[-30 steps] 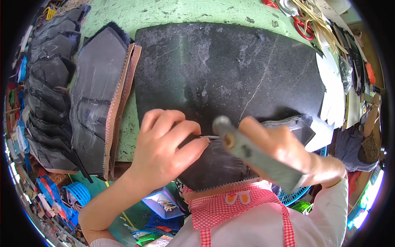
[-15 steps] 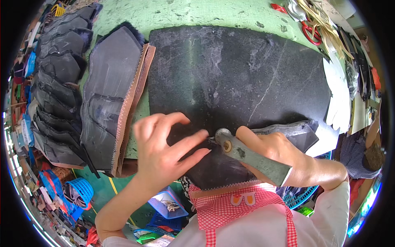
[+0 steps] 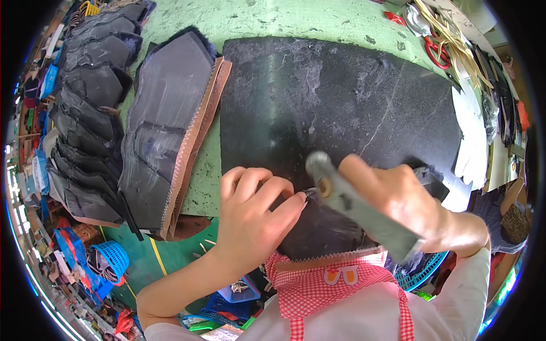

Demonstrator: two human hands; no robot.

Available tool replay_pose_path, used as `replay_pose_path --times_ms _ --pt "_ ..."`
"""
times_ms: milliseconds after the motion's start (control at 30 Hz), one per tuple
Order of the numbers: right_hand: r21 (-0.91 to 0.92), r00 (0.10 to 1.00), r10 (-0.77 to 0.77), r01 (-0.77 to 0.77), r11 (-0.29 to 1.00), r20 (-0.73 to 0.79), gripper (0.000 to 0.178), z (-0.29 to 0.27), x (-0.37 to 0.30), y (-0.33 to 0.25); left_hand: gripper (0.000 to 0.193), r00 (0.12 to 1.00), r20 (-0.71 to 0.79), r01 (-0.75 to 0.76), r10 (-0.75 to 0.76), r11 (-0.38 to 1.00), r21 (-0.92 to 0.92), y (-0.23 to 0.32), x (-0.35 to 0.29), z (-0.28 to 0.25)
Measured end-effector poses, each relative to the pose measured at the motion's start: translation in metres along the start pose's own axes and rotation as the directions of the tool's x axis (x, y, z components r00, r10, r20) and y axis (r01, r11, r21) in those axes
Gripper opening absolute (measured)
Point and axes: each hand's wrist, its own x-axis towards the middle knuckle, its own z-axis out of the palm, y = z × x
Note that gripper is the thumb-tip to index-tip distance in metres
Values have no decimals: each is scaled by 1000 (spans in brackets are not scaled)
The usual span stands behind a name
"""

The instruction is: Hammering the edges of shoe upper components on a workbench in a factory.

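My right hand [image 3: 398,196] is closed round the handle of a hammer [image 3: 364,207], slightly smeared by motion. Its broad grey metal head slants from a round face near the middle down toward my apron. Beside that face, my left hand [image 3: 259,213] has thumb and forefinger pinched together on the edge of a dark leather boot piece [image 3: 321,230]. This piece hangs over the near table edge against my apron, with a brown zigzag-stitched border at its lower end. Under both hands lies a large black slab [image 3: 341,108]; my right hand hides part of the boot piece.
A similar boot piece [image 3: 165,108] with fur lining and brown stitched edge lies left of the slab. Farther left, several dark pieces [image 3: 91,85] overlap in a row. Red-handled scissors [image 3: 437,54] and white sheets [image 3: 471,136] lie at the right. Blue baskets [image 3: 111,261] stand below the green table [image 3: 205,184].
My left fingers, spread before, have closed on the boot piece's edge. The hammer has lifted off the work, its round face a little higher and farther right. The whole view has shifted slightly.
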Motion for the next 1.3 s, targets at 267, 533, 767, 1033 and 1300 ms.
replay_pose_path --times_ms 267,533,767,1033,1300 --pt "-67 996 24 -18 998 83 21 -11 15 -4 15 998 -52 -39 40 999 17 -5 2 3" --pt "110 979 86 -67 992 -185 21 -3 -4 24 34 997 -73 16 -27 989 -149 17 -1 14" --pt "-151 828 216 -336 930 -518 26 -29 -40 86 23 879 -209 300 -428 838 -455 -13 -64 -89" --pt "-378 818 -8 -258 889 -575 31 -17 -39 130 30 617 -536 544 -576 804 -238 -106 -123 -92" --pt "122 777 243 -212 970 -580 31 -48 5 93 65 430 -878 629 -211 767 124 -161 -161 -153"
